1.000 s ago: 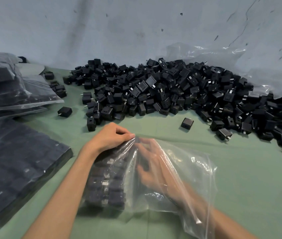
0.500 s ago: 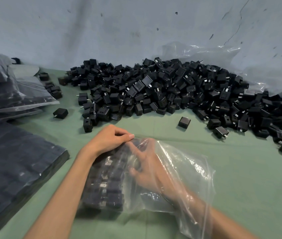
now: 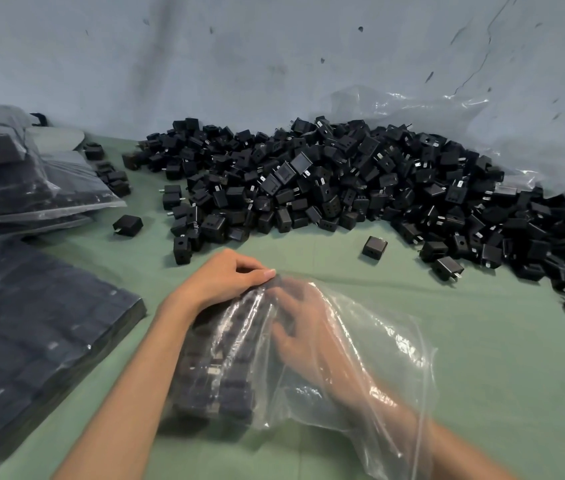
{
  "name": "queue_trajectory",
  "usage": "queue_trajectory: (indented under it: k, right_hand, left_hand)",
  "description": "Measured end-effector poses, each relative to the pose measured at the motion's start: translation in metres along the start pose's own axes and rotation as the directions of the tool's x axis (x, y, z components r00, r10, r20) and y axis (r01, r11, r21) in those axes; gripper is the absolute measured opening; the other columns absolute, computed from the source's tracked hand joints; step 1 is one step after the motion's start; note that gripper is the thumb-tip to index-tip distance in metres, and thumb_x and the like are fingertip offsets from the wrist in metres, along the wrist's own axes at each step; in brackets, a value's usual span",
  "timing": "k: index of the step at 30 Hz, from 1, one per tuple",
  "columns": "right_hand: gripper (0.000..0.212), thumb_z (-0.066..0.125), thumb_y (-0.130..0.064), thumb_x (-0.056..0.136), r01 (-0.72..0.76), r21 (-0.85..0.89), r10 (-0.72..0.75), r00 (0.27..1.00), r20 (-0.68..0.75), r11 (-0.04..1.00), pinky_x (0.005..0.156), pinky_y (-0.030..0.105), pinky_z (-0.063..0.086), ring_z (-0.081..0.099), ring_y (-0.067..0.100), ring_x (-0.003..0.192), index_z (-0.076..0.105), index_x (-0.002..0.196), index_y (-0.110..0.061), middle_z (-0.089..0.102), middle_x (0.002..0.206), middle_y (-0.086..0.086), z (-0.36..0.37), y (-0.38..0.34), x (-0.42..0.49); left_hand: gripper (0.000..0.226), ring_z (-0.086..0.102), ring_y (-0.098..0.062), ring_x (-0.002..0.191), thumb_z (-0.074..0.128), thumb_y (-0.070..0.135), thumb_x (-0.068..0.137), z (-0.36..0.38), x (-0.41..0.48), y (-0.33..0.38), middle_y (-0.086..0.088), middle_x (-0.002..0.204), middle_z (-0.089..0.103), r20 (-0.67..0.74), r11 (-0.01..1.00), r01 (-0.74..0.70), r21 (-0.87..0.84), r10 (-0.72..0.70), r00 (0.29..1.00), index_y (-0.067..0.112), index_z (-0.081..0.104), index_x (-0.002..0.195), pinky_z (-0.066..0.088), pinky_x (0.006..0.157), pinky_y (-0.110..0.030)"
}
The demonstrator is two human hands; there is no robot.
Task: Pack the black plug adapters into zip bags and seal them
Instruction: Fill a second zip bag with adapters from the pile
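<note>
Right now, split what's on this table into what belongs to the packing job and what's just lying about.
Job:
clear plastic zip bag, gripped by the left hand
rows of black plug adapters inside it, right hand inside too
loose heap of black plug adapters
filled clear bags at left

Lying about:
crumpled clear plastic sheet by the wall
pale round disc, far left

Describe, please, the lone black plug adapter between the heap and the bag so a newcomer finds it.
Start at the big heap of black plug adapters on the green table cover. Before its middle lies one black cube-shaped adapter, alone on bare cloth, touching none.
</note>
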State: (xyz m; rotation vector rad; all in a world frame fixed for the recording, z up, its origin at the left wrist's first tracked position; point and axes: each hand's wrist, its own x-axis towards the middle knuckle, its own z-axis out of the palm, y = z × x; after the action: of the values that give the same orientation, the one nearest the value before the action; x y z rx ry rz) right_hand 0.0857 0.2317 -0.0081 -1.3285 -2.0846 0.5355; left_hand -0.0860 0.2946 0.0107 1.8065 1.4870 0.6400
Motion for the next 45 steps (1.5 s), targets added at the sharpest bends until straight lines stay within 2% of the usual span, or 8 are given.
queue_trajectory:
  k: [5, 10, 17, 23, 32, 37, 41, 45]
  right_hand:
    - [0.038, 0.057, -0.018, 0.090, -0.077, 0.015, 0.078, 0.996, -0.036, 0.997, 0.092, 0.030, 0.040, 0.051, 0.017, 0.101, 0.051, 0.127, -0.014, 0.057, 0.113, 0.005, 0.001, 0.009, 0.002]
    - [0.058, 0.055, -0.011, 0.089, -0.025, 0.023, 0.025, 1.000, 0.005, 0.999, 0.095, 0.030, 0.036, 0.047, 0.024, 0.120, 0.035, 0.143, -0.020, 0.048, 0.135, 0.007, 0.012, 0.017, 0.000]
    - [0.057, 0.056, -0.011, 0.086, 0.020, -0.049, -0.019, 1.000, 0.017, 0.999, 0.076, 0.007, 0.021, 0.049, 0.028, 0.111, 0.041, 0.139, -0.024, 0.046, 0.127, 0.011, 0.015, 0.025, 0.001]
    - [0.048, 0.052, -0.002, 0.086, 0.135, 0.032, -0.135, 0.991, 0.011, 0.990, 0.067, 0.003, 0.031, 0.060, 0.008, 0.096, 0.048, 0.131, -0.017, 0.061, 0.104, 0.005, 0.004, 0.014, 0.001]
    - [0.026, 0.044, -0.015, 0.098, -0.009, 0.032, 0.004, 0.992, 0.127, 0.999, 0.064, 0.021, 0.035, 0.062, 0.026, 0.088, 0.062, 0.116, -0.009, 0.068, 0.099, 0.016, -0.013, 0.001, 0.021]
    - [0.016, 0.062, -0.006, 0.088, -0.015, 0.442, -0.026, 0.996, 0.087, 0.897, 0.065, 0.014, 0.047, 0.063, -0.001, 0.070, 0.067, 0.103, -0.004, 0.065, 0.080, -0.010, -0.005, -0.013, 0.008]
    - [0.026, 0.071, -0.012, 0.083, 0.009, 0.419, -0.040, 0.997, 0.065, 0.908, 0.074, 0.001, 0.038, 0.052, -0.023, 0.079, 0.066, 0.107, -0.004, 0.057, 0.090, -0.020, 0.000, -0.013, 0.002]
    - [0.039, 0.068, -0.004, 0.084, -0.108, 0.488, 0.097, 0.994, 0.049, 0.866, 0.075, 0.002, 0.040, 0.053, -0.015, 0.080, 0.055, 0.121, 0.004, 0.062, 0.101, 0.002, 0.004, -0.014, 0.000]
  left_hand:
    - [0.019, 0.065, -0.005, 0.075, 0.067, 0.052, 0.081, 0.003, 0.000, 0.002, 0.014, 0.076, 0.072, -0.030, 1.000, 0.020, 0.015, -0.020, 0.999, 0.036, 0.075, 0.078, 0.048, 0.070, -0.021]
    - [0.012, 0.067, -0.021, 0.083, 0.068, 0.044, 0.084, 0.002, 0.001, 0.007, 0.009, 0.079, 0.074, -0.010, 1.000, 0.006, 0.013, -0.006, 1.000, 0.039, 0.075, 0.076, 0.053, 0.077, -0.036]
    - [0.026, 0.064, -0.010, 0.070, 0.069, 0.033, 0.085, 0.009, 0.009, 0.016, 0.006, 0.068, 0.072, -0.112, 0.988, -0.003, 0.157, 0.021, 0.993, 0.039, 0.071, 0.059, 0.044, 0.066, -0.024]
    - [0.025, 0.066, 0.000, 0.078, 0.056, 0.040, 0.094, 0.005, 0.004, 0.021, 0.013, 0.078, 0.073, -0.057, 0.999, -0.001, 0.045, 0.004, 0.998, 0.033, 0.075, 0.080, 0.046, 0.072, -0.021]
    - [0.039, 0.065, -0.001, 0.079, 0.041, 0.041, 0.100, -0.005, -0.010, 0.001, 0.014, 0.083, 0.072, -0.035, 0.969, 0.131, -0.208, -0.142, 0.989, 0.030, 0.076, 0.084, 0.041, 0.076, -0.022]
    - [0.030, 0.067, -0.004, 0.072, 0.051, 0.041, 0.095, -0.007, -0.009, -0.003, 0.008, 0.083, 0.074, 0.002, 0.966, 0.090, -0.243, -0.093, 0.996, 0.034, 0.077, 0.082, 0.043, 0.073, -0.024]
    - [0.010, 0.066, 0.000, 0.081, 0.068, 0.035, 0.086, -0.008, -0.007, -0.001, 0.017, 0.086, 0.073, 0.006, 0.993, 0.029, -0.110, -0.029, 1.000, 0.040, 0.076, 0.082, 0.048, 0.076, -0.022]
    - [0.009, 0.063, 0.003, 0.079, 0.070, 0.041, 0.082, -0.005, 0.006, 0.016, 0.020, 0.077, 0.071, -0.010, 0.967, 0.041, 0.252, -0.040, 0.999, 0.038, 0.075, 0.076, 0.049, 0.073, -0.020]
